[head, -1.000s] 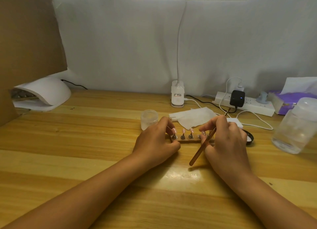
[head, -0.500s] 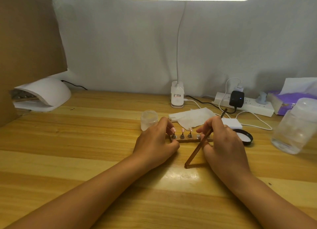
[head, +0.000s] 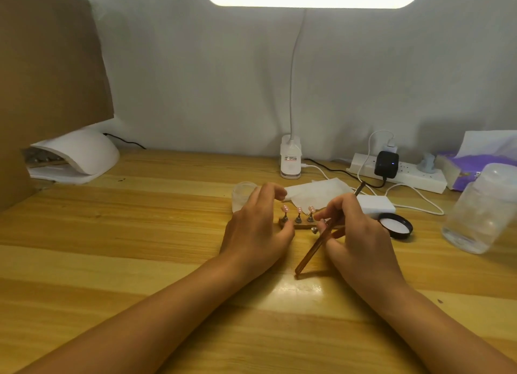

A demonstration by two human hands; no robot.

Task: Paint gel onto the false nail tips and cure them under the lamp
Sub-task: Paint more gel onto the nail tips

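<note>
A small wooden holder strip (head: 300, 227) lies mid-desk with three pink false nail tips (head: 298, 210) standing on little pegs. My left hand (head: 256, 228) holds the strip's left end between thumb and curled fingers. My right hand (head: 361, 228) grips a copper-coloured gel brush (head: 313, 252) slanting down-left, and its fingertips are at a fourth peg (head: 314, 229) at the strip's right part. A small frosted gel jar (head: 242, 196) stands behind my left hand; its black lid (head: 396, 224) lies to the right. The white curing lamp (head: 75, 156) sits far left.
A white wipe (head: 319, 193) and a white block (head: 375, 203) lie behind the strip. A desk lamp base (head: 291, 161), a power strip (head: 400, 175) with cables, a purple tissue pack (head: 472, 172) and a clear plastic bottle (head: 478, 208) line the back and right. A cardboard panel (head: 47, 74) stands left.
My left hand's fingers lifted off the nail tips, uncovering the leftmost one. The brush handle swung lower and leftward, and my right fingertips moved down to the peg at the strip's front edge.
</note>
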